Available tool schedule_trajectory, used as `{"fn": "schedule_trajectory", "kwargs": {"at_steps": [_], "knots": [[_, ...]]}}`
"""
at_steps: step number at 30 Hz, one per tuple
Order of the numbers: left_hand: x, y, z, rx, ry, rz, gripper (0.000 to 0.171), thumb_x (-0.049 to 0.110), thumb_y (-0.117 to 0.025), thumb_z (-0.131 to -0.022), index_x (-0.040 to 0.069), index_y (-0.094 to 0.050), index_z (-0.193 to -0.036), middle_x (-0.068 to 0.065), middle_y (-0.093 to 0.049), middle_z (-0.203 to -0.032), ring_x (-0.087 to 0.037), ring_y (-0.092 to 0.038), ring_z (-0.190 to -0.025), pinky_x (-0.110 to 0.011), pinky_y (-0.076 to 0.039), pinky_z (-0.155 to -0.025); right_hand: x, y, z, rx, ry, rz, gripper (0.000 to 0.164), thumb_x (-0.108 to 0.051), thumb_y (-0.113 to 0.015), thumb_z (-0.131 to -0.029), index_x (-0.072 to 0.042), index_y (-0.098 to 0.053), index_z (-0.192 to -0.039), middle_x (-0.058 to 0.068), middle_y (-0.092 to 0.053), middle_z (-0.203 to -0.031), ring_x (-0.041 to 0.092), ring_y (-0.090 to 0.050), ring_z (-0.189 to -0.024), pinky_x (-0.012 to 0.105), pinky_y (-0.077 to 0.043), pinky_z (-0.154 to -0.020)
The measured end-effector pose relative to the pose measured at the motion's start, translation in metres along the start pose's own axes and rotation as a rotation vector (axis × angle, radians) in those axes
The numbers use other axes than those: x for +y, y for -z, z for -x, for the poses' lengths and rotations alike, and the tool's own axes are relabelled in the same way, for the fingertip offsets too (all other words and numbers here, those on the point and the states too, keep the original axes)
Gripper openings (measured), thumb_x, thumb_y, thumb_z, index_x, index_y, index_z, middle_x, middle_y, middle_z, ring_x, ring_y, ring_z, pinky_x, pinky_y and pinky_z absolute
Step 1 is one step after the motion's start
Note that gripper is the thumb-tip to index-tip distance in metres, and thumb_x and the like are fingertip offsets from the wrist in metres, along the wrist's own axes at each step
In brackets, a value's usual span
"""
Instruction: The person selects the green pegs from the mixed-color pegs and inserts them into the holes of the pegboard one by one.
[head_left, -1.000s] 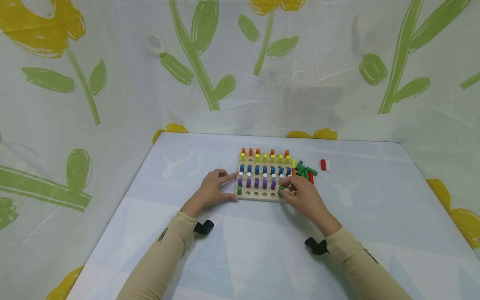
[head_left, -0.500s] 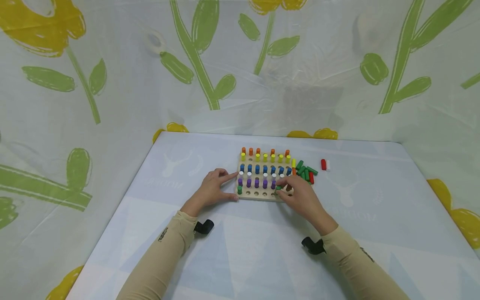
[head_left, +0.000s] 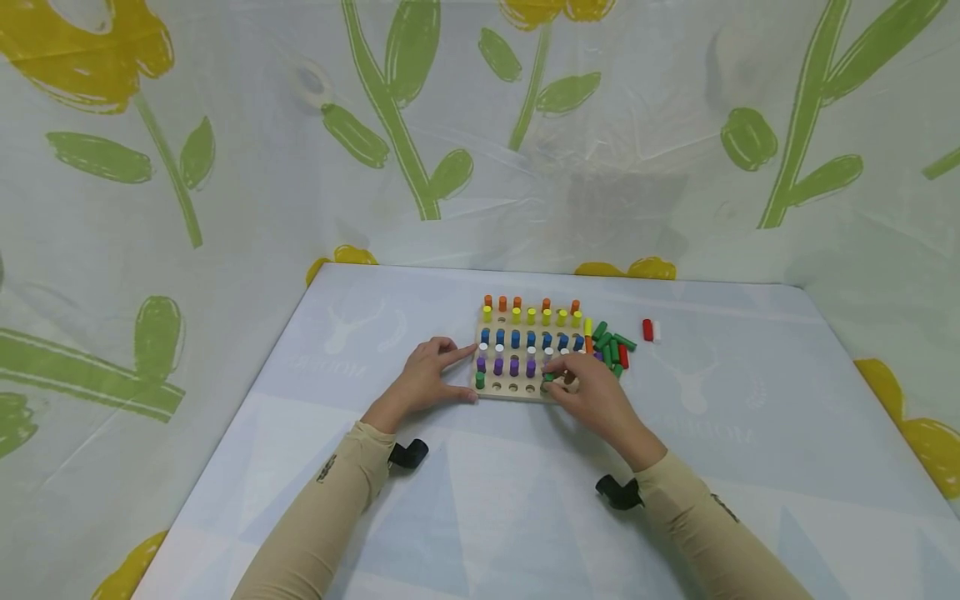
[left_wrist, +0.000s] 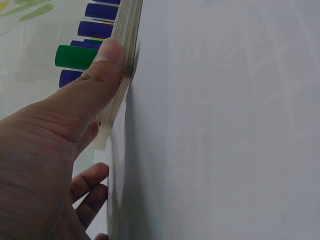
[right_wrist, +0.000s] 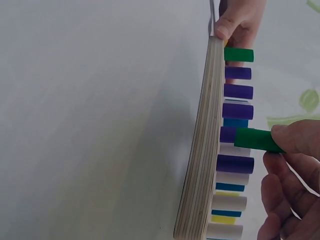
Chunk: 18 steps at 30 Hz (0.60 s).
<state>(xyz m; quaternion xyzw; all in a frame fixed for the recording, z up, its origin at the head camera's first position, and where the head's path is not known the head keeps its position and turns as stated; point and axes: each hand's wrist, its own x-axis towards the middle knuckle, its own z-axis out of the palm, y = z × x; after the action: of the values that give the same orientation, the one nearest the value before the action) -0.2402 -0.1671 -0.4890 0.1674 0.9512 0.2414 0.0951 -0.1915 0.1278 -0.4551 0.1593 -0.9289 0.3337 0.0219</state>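
Since the earlier frames, the right hand (head_left: 595, 395) has shifted leftward over the front row, taking a green, seemingly wooden cylindrical peg (right_wrist: 254, 139) with it. From where I stand, its thumb and fingers pinch the upper end, presumably to leave the lower end free. The left hand (head_left: 424, 377) has thumb and forefinger stretched along the left side of the pale layered-wood pegboard (right_wrist: 200, 150), likely steadying it. The held peg is above the board in front of the standing purple cylindrical pegs (right_wrist: 235, 164); its long axis runs near upright, slightly tilted, lower end pointing at the board, apparently apart from it.
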Motion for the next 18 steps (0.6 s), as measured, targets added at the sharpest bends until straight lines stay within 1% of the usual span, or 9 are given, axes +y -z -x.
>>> {"fn": "schedule_trajectory", "kwargs": {"at_steps": [8, 12, 18], "knots": [[0.0014, 0.0003, 0.0003, 0.004, -0.001, 0.000, 0.090, 0.056, -0.084, -0.077, 0.033, -0.045, -0.155, -0.010, -0.041, -0.142, -0.030, -0.037, -0.128, -0.047, -0.032, -0.113, -0.0050, -0.0021, -0.0008, -0.009, 0.010, 0.006, 0.020, -0.017, -0.077, -0.091, -0.011, -0.073, -0.110, 0.000, -0.069, -0.101, 0.019, -0.058, -0.091, 0.036, -0.051, -0.078], [0.0018, 0.0007, 0.0006, 0.002, -0.003, -0.005, 0.090, 0.056, -0.084, -0.077, 0.032, -0.045, -0.155, -0.011, -0.041, -0.142, -0.031, -0.037, -0.128, -0.047, -0.032, -0.113, -0.0069, -0.0023, -0.0015, -0.007, 0.020, 0.014, 0.020, -0.017, -0.077, -0.091, -0.011, -0.072, -0.110, 0.000, -0.068, -0.100, 0.019, -0.058, -0.091, 0.036, -0.051, -0.078], [0.0009, -0.0003, 0.0000, 0.000, -0.001, -0.008, 0.090, 0.056, -0.083, -0.078, 0.032, -0.045, -0.155, -0.011, -0.041, -0.142, -0.031, -0.038, -0.128, -0.048, -0.033, -0.113, -0.0082, -0.0068, -0.0043, -0.005, 0.042, -0.003, 0.019, -0.016, -0.077, -0.091, -0.010, -0.073, -0.109, -0.001, -0.067, -0.097, 0.019, -0.058, -0.090, 0.036, -0.051, -0.079]]}}
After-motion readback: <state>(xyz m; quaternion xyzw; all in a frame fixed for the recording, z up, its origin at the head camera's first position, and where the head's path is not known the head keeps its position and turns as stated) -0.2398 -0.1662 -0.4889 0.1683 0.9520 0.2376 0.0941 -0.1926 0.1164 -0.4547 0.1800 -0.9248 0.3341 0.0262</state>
